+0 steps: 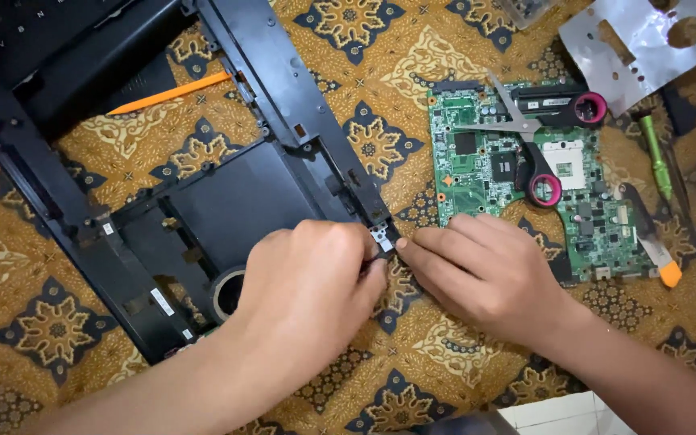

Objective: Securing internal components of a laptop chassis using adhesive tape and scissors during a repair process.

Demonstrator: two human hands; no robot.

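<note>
both hands [308, 282] [477, 270] pinch a small metal bracket [381, 236] at the black laptop chassis [283, 173] corner, steadying it; motherboard [517, 173] set aside right.

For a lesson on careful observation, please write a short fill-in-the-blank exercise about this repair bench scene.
1. Both hands, left hand and right hand, meet at a corner of the black laptop ____.
2. The scissors with pink-lined handles lie on the green ____.
3. The flat pry tool lying inside the frame is coloured ____.
4. The screwdriver at the right has a ____ handle.

Missing words: frame; motherboard; orange; green
</note>
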